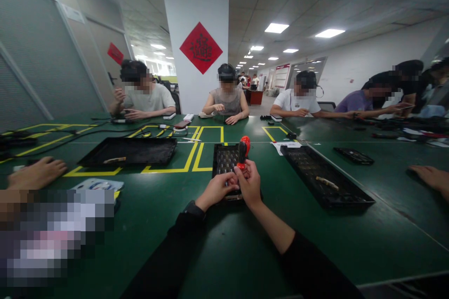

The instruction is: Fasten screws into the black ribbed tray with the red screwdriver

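A screwdriver [242,150] with a red and black handle stands nearly upright, its handle end at the top. My right hand [250,181] is closed on it just below the red collar; the shaft and tip are hidden by the fingers. My left hand [220,188] is beside it with thumb and fingers pinched together; what they hold, if anything, cannot be made out. Both hands are over a small black tray [215,153] that has rows of small shiny pieces in it. Part of a tan strip [240,197] shows at the tray's near end, below my hands.
Larger black trays lie to the left [140,147] and right [324,173] on the green table [168,224]. A flat black piece [353,155] lies farther right. Cables [75,131] cross the left side. Other people sit opposite; other people's hands rest at both sides.
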`<state>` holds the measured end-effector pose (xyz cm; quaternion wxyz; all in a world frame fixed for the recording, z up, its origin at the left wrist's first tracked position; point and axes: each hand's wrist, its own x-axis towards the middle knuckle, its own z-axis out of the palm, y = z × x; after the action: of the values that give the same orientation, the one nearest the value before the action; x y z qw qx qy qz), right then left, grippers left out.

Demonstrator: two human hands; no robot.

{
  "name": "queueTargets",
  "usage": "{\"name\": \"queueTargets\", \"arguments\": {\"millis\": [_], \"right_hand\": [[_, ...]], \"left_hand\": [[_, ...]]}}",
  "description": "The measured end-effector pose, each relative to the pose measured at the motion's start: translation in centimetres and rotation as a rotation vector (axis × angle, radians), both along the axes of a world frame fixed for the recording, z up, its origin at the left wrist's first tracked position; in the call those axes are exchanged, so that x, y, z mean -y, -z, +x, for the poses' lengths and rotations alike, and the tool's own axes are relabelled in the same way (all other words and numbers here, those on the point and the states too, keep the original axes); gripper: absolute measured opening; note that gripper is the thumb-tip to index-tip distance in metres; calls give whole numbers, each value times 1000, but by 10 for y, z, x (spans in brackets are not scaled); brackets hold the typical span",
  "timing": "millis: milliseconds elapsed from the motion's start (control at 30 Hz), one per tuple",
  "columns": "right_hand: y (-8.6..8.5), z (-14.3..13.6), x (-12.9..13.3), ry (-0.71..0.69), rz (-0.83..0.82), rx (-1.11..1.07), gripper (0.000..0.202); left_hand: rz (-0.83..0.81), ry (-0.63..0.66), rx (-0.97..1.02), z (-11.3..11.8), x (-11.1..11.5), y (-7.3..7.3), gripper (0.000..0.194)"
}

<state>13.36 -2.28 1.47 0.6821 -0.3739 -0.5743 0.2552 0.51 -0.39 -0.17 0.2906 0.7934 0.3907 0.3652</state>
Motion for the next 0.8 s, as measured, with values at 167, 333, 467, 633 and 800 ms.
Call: {"name": "queueTargets", "arguments": {"millis": [167,333,467,633,800], "right_hand": [[-1,0,3,2,37,-30,30],[-2,4,5,107,42,108,17],[-3,6,7,86,67,172,18],[-3,4,6,8,61,81,30],[-2,3,5,-4,67,57,38]], "left_hand": [[11,4,8,1,3,-3,16],[0,19,18,0,3,-5,16],[-11,43,-5,-2,2,-7,15],[-30,48,7,-1,2,-7,16],[-11,10,-1,1,1,-5,17]]}}
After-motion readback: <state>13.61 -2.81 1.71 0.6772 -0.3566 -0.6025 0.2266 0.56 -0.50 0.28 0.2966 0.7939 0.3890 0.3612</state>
